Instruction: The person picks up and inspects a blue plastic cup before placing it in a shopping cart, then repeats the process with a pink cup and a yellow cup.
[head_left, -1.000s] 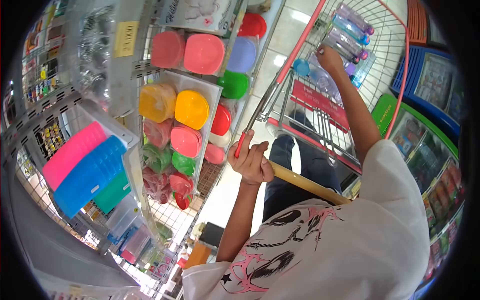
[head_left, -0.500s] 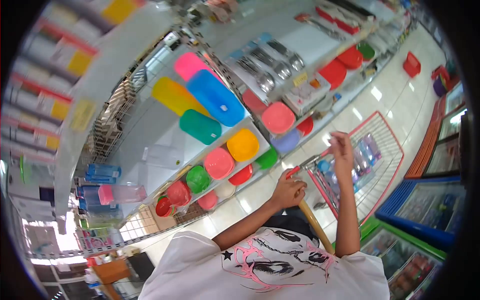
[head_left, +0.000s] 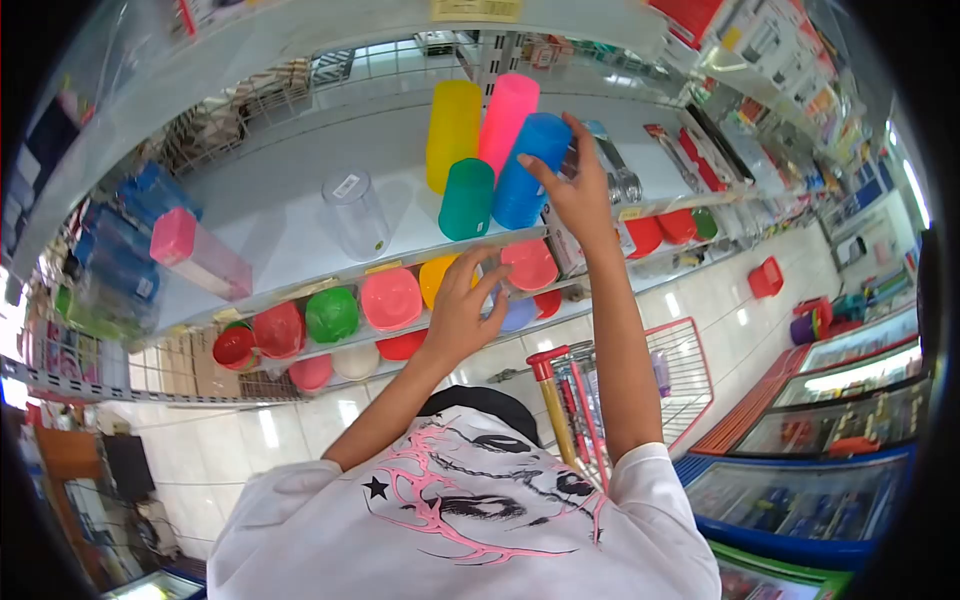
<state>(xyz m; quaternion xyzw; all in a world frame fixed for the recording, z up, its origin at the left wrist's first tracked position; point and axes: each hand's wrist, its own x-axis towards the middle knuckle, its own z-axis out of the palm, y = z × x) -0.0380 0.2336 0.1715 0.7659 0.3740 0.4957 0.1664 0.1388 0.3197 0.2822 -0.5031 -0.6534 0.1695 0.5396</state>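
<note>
On the white shelf stand a yellow cup stack (head_left: 453, 135), a pink one (head_left: 508, 118), a shorter teal one (head_left: 467, 200) and a tall blue one (head_left: 532, 172). My right hand (head_left: 580, 190) is at the blue stack, thumb on its front and fingers by its right side near the top. My left hand (head_left: 465, 305) has its fingers apart and holds nothing; it hovers in front of the lower bowls, below the teal stack. A clear cup (head_left: 356, 216) stands to the left on the shelf.
Lower down are a coral bowl (head_left: 391, 298), a green bowl (head_left: 332, 314) and several others. A pink-lidded container (head_left: 200, 253) sits at the shelf's left. The shopping cart (head_left: 680, 375) is at the right, with blue-rimmed freezers (head_left: 800, 495) beyond it.
The view has turned toward the shelf. My left hand has left the cart handle and moved to the shelf front. My right hand has moved from above the cart to the blue stack.
</note>
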